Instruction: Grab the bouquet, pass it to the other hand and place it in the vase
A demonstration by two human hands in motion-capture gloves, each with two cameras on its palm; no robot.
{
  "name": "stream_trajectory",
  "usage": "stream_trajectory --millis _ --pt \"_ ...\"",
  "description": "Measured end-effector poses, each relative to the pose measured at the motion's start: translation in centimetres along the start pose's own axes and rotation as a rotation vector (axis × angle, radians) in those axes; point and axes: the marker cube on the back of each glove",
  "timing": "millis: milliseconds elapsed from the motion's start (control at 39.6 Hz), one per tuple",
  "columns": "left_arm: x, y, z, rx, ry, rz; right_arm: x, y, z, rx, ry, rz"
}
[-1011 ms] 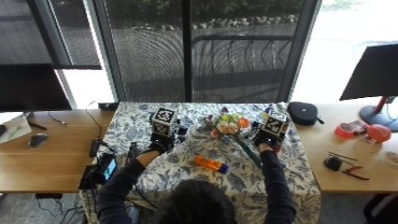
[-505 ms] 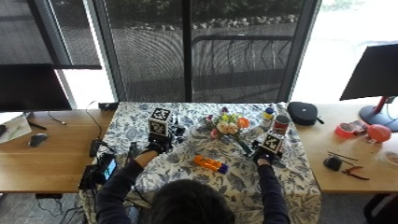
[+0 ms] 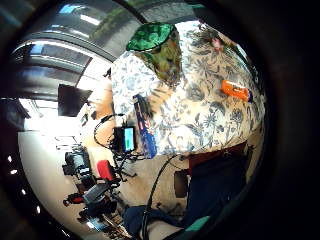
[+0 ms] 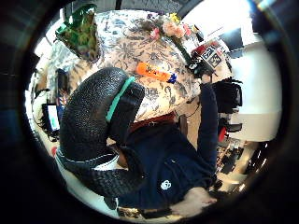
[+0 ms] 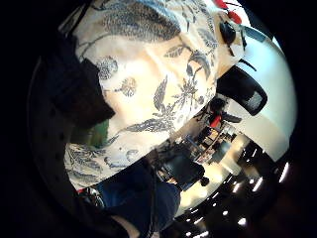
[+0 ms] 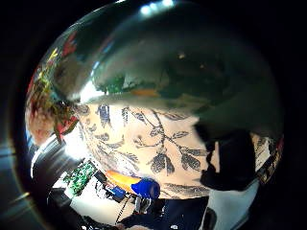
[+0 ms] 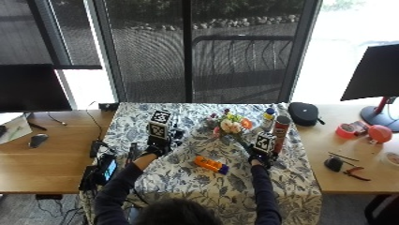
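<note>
Fingers of right hand (image 7: pixel 259 157) at bouquet (image 7: pixel 229 125) stems; blooms beyond.

Both forearms reach forward from the shoulders, in dark sleeves, elbows bent and held close to the body. We see the left hand (image 7: pixel 154 151) out ahead of its forearm, palm turned down; from its thumb-side palm view a black gloved finger (image 4: pixel 93 135) curls in a broad arc in front of the palm. The right hand (image 7: pixel 260 158) lies ahead of its forearm, level with the left. In its little-finger-side view we see dark gloved fingers (image 5: pixel 74 94) bent close beneath the palm; what they enclose we cannot tell.
</note>
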Motion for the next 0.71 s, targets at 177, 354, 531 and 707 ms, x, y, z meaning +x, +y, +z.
stream_trajectory --millis 177,354,531,707 --pt "-0.6 -0.6 0.5 -0.017 -0.001 -0.017 -0.4 -0.4 -0.8 0.046 0.022 0.034" --pt "-0.8 -0.9 0.8 -0.012 0.001 -0.024 -0.6 -1.3 -1.0 0.076 -0.086 0.009" --pt "-0.7 -0.9 1.2 -0.042 -0.004 -0.022 0.4 -1.8 -0.7 0.087 -0.186 0.036" --pt "-1.1 -2.7 2.1 -0.057 0.0 -0.042 0.2 -1.7 -0.9 0.14 -0.322 -0.056"
